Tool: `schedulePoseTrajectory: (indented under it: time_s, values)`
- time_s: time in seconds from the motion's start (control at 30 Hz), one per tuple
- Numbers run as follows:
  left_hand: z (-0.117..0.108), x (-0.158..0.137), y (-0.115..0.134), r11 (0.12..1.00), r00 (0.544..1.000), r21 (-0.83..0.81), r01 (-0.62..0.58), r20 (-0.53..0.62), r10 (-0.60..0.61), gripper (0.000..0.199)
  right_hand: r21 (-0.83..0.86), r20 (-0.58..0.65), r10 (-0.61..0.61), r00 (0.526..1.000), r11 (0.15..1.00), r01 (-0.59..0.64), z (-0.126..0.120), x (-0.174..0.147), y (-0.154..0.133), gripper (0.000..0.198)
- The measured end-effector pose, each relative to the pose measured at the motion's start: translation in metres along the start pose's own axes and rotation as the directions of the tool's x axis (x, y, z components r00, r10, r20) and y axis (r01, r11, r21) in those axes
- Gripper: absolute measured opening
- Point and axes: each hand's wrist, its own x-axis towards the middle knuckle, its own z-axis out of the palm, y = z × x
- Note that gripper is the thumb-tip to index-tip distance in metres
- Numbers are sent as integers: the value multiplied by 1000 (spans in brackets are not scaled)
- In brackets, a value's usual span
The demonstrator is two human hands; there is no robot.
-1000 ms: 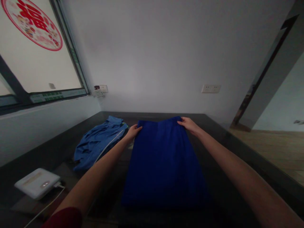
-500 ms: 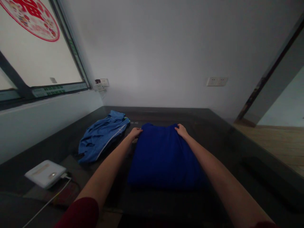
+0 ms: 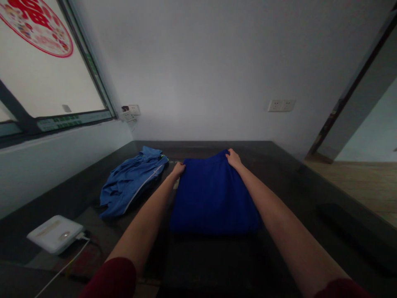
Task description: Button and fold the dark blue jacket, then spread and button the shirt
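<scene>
A folded dark blue garment [image 3: 212, 196] lies on the black table [image 3: 279, 178] in front of me; its exact kind is not clear. My left hand [image 3: 179, 168] is closed on its far left corner. At the far right corner, my right hand [image 3: 233, 158] pinches the cloth and holds that corner slightly higher than the left one. Between my hands the far edge is stretched, sloping up to the right. To the left lies a crumpled lighter blue jacket-like garment [image 3: 132, 180] with a white stripe, touched by neither hand.
A white device [image 3: 56, 234] with a cable plugged in sits at the table's near left. A long black object [image 3: 356, 238] lies near the right edge. The wall behind has sockets [image 3: 281, 105], and a window is at the left.
Both hands have lifted the far edge of the dark blue garment, the right corner more. The garment's near edge has shifted a little away from me.
</scene>
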Motion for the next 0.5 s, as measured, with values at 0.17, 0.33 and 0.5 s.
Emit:
schedulePoseTrajectory:
  time_s: [0.17, 0.33, 0.5]
  values:
    - [11, -4, -8, 995, 998, 95, -21, -64, 27, 17, -34, 42, 106, 993, 994, -105, 31, -20, 16, 31]
    - [13, -7, -4, 996, 998, 84, -34, -53, 38, 22, -20, 44, 126, 991, 992, -126, 36, -23, 21, 36]
    - [6, -19, -4, 997, 998, -76, -3, 63, 8, 38, 42, 93, 111, 989, 992, -116, 28, -19, 20, 37]
